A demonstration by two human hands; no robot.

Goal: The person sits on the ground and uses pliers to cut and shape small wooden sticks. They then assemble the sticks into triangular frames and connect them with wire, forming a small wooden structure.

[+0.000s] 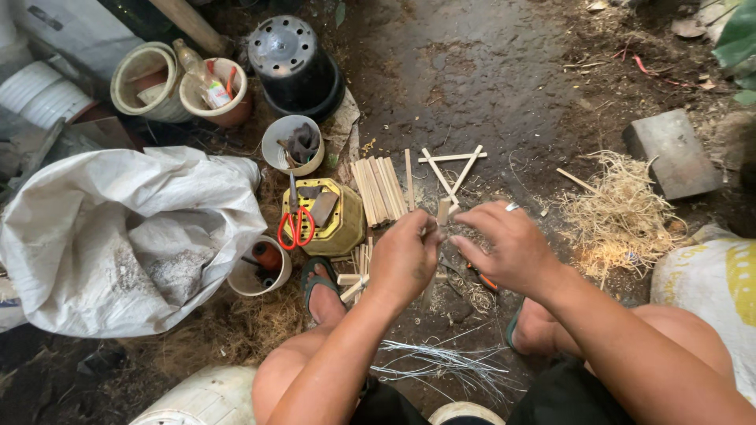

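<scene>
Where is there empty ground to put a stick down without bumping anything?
The dark bare ground between the black pot and the grey brick is free. It is crowded near the left hand and right hand: stick pile, yellow tin, scissors, straw, white sack.

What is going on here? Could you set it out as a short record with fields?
Setting: dirt ground, seen from above by a seated person
Left hand: closed around small wooden sticks
Right hand: pinching the same sticks from the other side
Nearby wood: row of cut slats, stick triangle
Tools: red-handled scissors on a yellow tin
Other: white sack, wire strands, pile of dry fibre
</scene>
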